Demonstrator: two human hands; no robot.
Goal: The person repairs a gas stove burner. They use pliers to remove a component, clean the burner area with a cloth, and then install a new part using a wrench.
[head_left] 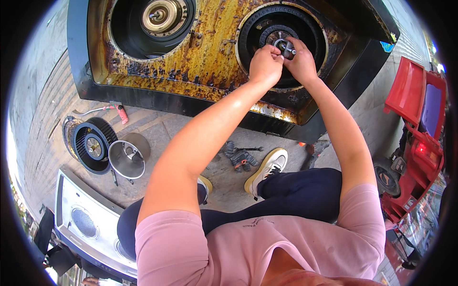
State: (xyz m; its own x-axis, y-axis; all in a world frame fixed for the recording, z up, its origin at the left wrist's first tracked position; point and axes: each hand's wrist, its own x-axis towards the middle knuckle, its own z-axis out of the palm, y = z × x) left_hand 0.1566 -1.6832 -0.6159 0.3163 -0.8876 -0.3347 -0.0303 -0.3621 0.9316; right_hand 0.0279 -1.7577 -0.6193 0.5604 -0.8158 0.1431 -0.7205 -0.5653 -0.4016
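A greasy, yellow-stained metal range hood housing lies in front of me with two round fan openings. In the right opening, my right hand is closed on a small metal fitting at the central shaft. My left hand is pinched beside it at the same hub; what its fingertips hold is hidden. A dark ring-shaped recess surrounds both hands. In the left opening a brass-coloured motor hub with a protruding shaft shows.
On the paving lie a black fan wheel, a steel cylinder, a red-handled tool, grey gloves and a wrench. A silver panel is at lower left, a red scooter at right. My feet are below the housing.
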